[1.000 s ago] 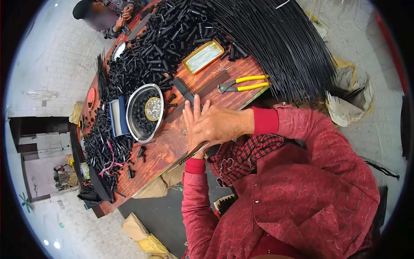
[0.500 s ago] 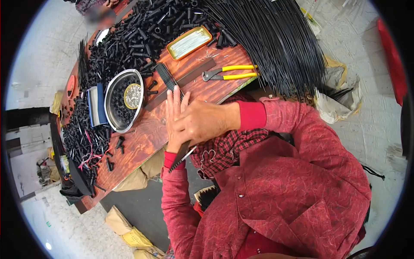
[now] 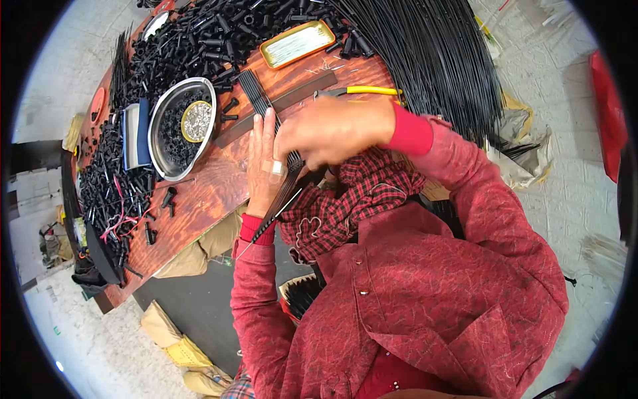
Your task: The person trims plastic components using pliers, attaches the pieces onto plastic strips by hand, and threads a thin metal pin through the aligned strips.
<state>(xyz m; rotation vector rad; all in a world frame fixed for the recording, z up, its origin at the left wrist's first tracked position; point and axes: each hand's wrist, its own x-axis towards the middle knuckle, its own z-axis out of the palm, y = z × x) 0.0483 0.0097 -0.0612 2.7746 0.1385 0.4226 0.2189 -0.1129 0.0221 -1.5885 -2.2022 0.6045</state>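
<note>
My left hand (image 3: 262, 166) lies flat beside a bundle of thin black rods (image 3: 256, 93), its fingers stretched out, with a white band round one finger. The rods run past its thumb side, and some ends, one pale, stick out over the red cuff. My right hand (image 3: 335, 130), blurred by motion, is close to the left fingers, above the rods. Its fingers look bent, but their tips are unclear. Under the rods, a dark flat bar (image 3: 309, 91) lies on the reddish wooden table (image 3: 199, 203). Behind my right hand are yellow-handled pliers (image 3: 372, 89), partly covered.
Black tubular parts (image 3: 219, 33) are heaped at the far side. A tray of pale pins (image 3: 298, 44), a metal bowl (image 3: 157, 143) with a small tin (image 3: 197, 122) and a blue-edged box (image 3: 136, 136) stand around. Long black rods (image 3: 432, 60) lie at the right.
My right hand has lifted off the left hand and moved right, exposing the left hand's bandaged finger. The view has shifted, and the co-worker at the upper left is out of sight.
</note>
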